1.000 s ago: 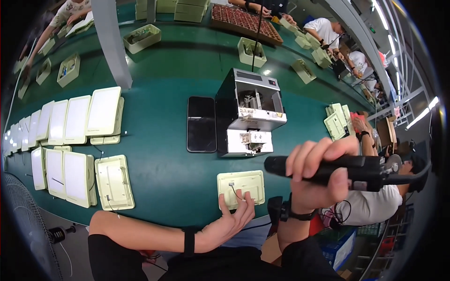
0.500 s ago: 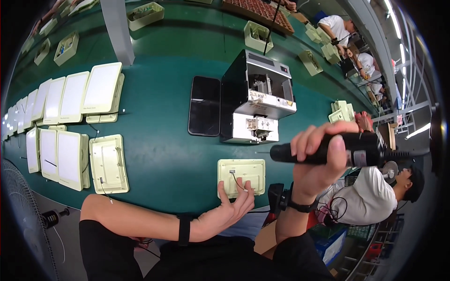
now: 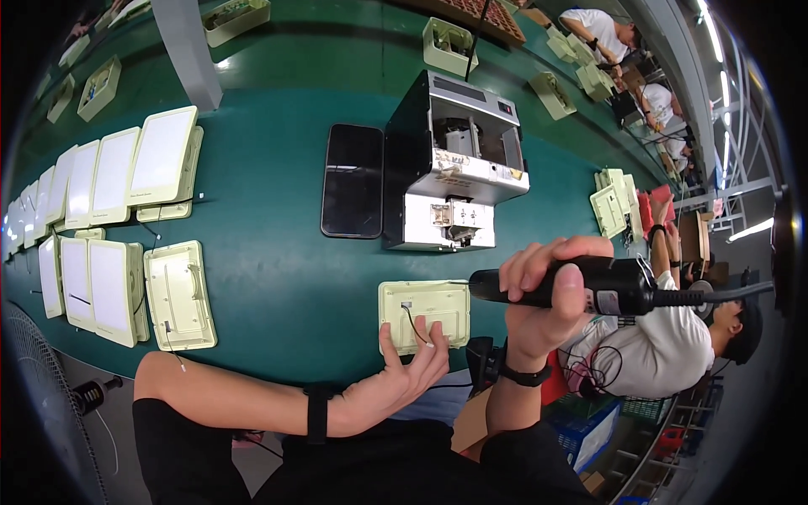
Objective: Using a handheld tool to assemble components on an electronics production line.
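A cream plastic housing (image 3: 446, 324) lies in front of me with its ribbed inside up, and a short dark cable (image 3: 413, 321) with a white plug comes out of it. My left hand (image 3: 412, 364) rests on its near part, fingers apart, close to the cable's plug. Wrapped round a black electric screwdriver (image 3: 539, 286), my right hand (image 3: 547, 290) keeps it almost level, tip toward the left. The thin bit points over the housing's far right corner; I cannot tell whether it touches. Beyond the housing stands a grey and black bench machine (image 3: 454, 168).
A black smartphone (image 3: 353, 181) lies beside the machine. On the left are rows of white-faced cream panels (image 3: 114, 172) and one open housing (image 3: 179, 295). Cream bins (image 3: 449, 46) stand at the back. A co-worker in a white top (image 3: 652, 353) is at the right.
The screwdriver has come left and slightly down, so its bit now reaches over the housing's far right corner. My left hand stays on the housing. The whole view has shifted a little.
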`<state>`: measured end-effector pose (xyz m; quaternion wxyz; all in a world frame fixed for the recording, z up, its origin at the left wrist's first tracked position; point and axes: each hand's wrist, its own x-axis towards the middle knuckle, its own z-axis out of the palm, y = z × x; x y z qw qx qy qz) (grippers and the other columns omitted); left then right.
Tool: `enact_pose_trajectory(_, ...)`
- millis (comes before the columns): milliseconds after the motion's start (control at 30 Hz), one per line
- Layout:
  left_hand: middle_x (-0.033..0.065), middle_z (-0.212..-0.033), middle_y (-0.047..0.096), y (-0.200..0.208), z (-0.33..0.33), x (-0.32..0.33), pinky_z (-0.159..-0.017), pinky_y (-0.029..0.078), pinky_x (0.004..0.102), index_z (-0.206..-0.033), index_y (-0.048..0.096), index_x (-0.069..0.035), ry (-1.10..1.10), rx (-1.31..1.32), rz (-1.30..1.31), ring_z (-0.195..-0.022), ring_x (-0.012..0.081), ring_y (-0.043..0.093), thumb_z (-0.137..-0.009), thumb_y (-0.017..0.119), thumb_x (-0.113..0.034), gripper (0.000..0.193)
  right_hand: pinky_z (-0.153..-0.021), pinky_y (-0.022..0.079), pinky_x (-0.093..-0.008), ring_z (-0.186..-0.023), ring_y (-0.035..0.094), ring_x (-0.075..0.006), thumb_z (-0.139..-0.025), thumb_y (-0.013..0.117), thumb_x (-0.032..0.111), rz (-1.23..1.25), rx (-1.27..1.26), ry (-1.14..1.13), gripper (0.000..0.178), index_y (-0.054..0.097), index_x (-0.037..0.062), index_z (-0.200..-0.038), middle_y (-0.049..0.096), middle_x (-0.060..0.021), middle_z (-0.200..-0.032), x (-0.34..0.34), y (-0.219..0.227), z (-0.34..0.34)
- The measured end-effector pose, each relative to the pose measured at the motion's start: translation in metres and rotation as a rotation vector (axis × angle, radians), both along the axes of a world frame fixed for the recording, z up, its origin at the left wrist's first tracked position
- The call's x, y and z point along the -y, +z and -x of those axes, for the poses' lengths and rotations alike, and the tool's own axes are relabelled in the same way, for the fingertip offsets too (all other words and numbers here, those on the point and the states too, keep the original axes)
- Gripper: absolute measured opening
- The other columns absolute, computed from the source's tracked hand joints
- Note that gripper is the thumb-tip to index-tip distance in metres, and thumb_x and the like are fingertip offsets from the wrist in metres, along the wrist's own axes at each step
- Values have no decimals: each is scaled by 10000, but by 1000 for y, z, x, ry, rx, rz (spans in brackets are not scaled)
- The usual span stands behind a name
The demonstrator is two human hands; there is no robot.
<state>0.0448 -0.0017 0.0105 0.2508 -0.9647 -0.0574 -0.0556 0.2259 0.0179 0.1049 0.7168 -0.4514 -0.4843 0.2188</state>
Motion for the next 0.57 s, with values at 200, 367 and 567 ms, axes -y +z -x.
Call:
enact_pose_trajectory(200,221,-1343,551,-4,-6,-1,-772,613,568,-1304,557,-47,26,29,0,-1204,367,603,-937,487,-352,483,-490,417,-332,-492,422,-154,-953,604,239,4,-36,-57,245,456,65,-1042,459,-60,-658,-4,-11,-4)
enact_pose_trajectory(367,210,-1338,557,-3,-3,7,-800,602,575,-1348,558,-43,57,43,111,-1198,363,603,-923,497,-347,526,-474,418,-327,-477,419,-149,-950,620,234,-26,-32,-43,245,462,63,-1027,461,-59,-649,-2,-19,-1)
enact_pose_trajectory(567,149,-1413,522,12,10,28,-836,587,593,-1477,497,-57,140,-49,91,-1274,351,551,-903,521,-377,657,-470,424,-333,-479,438,-151,-950,631,248,16,-18,-56,264,464,60,-1031,472,-68,-650,5,-4,8)
